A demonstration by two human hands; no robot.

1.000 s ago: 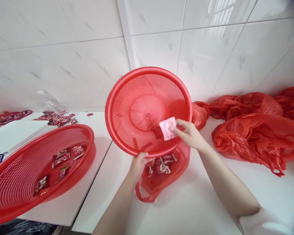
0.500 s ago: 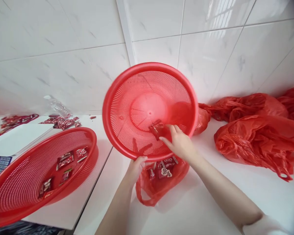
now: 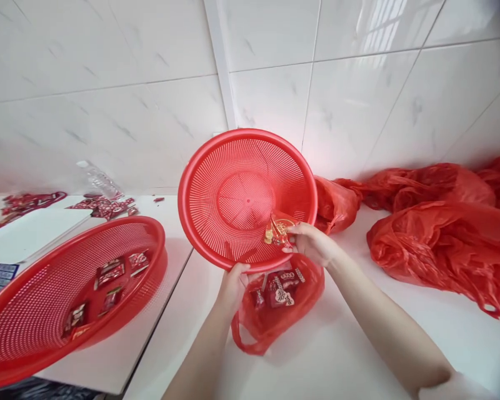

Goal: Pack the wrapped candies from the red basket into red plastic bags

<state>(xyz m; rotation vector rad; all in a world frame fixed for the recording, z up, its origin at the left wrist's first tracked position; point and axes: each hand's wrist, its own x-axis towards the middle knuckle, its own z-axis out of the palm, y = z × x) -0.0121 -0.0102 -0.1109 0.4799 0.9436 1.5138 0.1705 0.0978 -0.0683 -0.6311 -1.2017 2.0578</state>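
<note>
My left hand [image 3: 233, 289] grips the near rim of a round red plastic basket [image 3: 246, 135], which is tilted so its inside faces me. Inside its lower right part, my right hand [image 3: 314, 244] pinches a red packet with gold print [image 3: 277, 230]. Nothing else loose shows clearly in this basket. Just below the rim, an open red plastic bag [image 3: 283, 328] lies on the white table, with several dark red packets [image 3: 281, 291] in it. The basket and my left hand partly cover the bag.
To the left a second red basket [image 3: 25, 311] leans, holding several small packets [image 3: 110, 272]. Behind it are a white tray [image 3: 33, 230], a clear bottle [image 3: 100, 180] and scattered red wrappers [image 3: 108, 208]. Crumpled red bags [image 3: 437, 244] lie at right, against the tiled wall [image 3: 150, 128].
The basket has come down and tipped slightly. My right hand has drawn back toward the rim with the packet, whose gold-printed side now shows. My left hand keeps its hold.
</note>
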